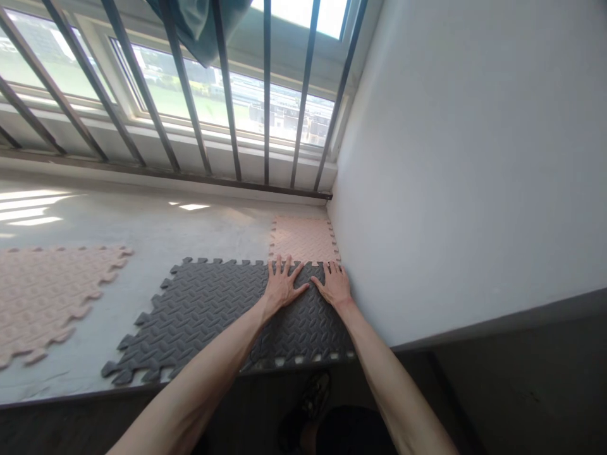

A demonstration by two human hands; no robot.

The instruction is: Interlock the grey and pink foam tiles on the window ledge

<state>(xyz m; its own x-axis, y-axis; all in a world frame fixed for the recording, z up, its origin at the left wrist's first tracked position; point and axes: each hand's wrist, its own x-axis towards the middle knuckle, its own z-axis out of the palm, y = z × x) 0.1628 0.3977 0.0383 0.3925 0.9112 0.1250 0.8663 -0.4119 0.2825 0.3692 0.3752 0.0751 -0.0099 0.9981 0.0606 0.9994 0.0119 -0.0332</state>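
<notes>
While both my palms lie flat, fingers spread wide and closed around nothing, I press on the far edge of the grey mat (203, 316), right where its teeth meet the pink mat (303, 239) tucked into the corner. My left hand (281, 285) sits just left of the seam's middle, my right hand (336, 285) close beside it, near the wall (474, 158); the 2 thumbs almost touch.

The grey mat lies on the concrete ledge (156, 227) under the barred window (213, 95), its near edge at the ledge's front lip. It looks like foam tile: light, soft and springy, I judge, with a ribbed tread on top that should keep my skin from sliding. Such a piece would bend easily and flop if lifted by 1 corner, so I would take it by 2 spread points along an edge, or push straight down with flat palms as now. The puzzle teeth seem the weak part; pinching or yanking a single tooth might tear it. Pressure over the seam itself should seat the teeth better than pressure further back.

A second pink mat (42, 297) lies loose, well apart on the left of the ledge. A green cloth (199, 25) hangs from the bars above
</notes>
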